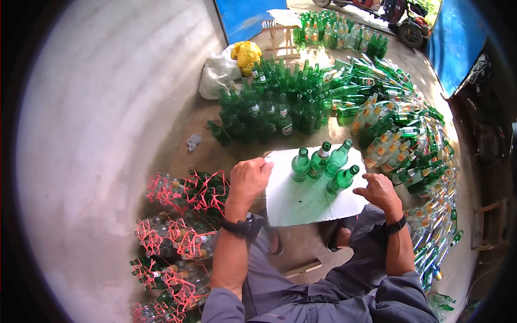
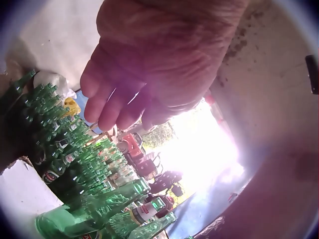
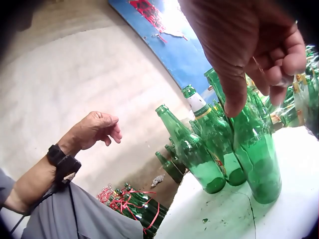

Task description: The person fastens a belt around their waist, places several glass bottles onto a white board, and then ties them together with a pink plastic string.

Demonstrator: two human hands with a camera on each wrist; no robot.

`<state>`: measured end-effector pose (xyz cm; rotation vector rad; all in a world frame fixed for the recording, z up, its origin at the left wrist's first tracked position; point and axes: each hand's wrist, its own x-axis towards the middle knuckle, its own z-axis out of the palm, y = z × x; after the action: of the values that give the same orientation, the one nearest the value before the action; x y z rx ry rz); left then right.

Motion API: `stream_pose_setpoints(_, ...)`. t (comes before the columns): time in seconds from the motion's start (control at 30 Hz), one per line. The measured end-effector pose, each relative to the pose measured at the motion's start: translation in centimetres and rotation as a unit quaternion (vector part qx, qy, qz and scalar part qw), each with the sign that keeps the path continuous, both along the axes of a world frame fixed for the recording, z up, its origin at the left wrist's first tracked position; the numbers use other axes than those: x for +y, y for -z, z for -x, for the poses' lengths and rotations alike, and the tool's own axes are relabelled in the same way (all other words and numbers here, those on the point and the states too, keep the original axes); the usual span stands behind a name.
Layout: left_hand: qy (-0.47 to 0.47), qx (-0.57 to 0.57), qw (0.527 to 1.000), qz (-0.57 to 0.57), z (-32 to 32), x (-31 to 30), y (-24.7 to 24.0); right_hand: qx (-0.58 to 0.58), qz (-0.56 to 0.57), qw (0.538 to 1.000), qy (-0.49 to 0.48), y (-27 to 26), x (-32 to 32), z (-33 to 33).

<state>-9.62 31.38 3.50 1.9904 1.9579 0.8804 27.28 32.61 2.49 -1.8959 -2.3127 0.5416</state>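
Four green glass bottles stand upright on a white board [image 1: 285,209] in front of the person. One bottle [image 1: 300,168] is at the left, a bottle with a pale neck label [image 1: 319,162] beside it, another [image 1: 337,160] at the back, and one [image 1: 341,181] at the front right. By the board's left edge, the left hand [image 1: 249,180] hovers with loosely bent fingers and holds nothing. The right hand [image 1: 379,191] hangs beside the front-right bottle, empty, its fingers loosely curled. In the right wrist view its thumb overlaps the nearest bottle [image 3: 258,164].
Bundles of bottles tied with red string [image 1: 172,237] lie at the left. Many upright green bottles [image 1: 269,107] stand beyond the board; a large heap of lying bottles [image 1: 425,172] curves round the right. A white sack [image 1: 218,78] leans by the wall, and a stool [image 1: 283,43] stands behind.
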Motion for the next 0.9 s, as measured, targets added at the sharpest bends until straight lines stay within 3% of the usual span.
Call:
stream_pose_setpoints(0.53, 0.035, -0.001, 0.999, 0.004, -0.5, -0.5, -0.2, 0.027, -0.029, 0.999, 0.002, -0.8, -0.7, -1.1)
stream_pose_setpoints(0.6, 0.04, -0.103, 0.994, 0.012, -0.1, -1.1, -0.9, 0.06, -0.019, 0.998, 0.019, -1.5, -1.0, -1.0)
stream_pose_setpoints(0.87, 0.024, -0.202, 0.972, 0.119, 7.1, 0.7, -4.2, 0.17, -0.072, 0.982, 0.027, -3.8, -3.1, 1.3)
stream_pose_setpoints(0.9, -0.02, -0.238, 0.959, 0.149, 7.7, 1.5, -4.6, 0.192, -0.069, 0.979, 0.02, -4.2, -3.4, 1.9)
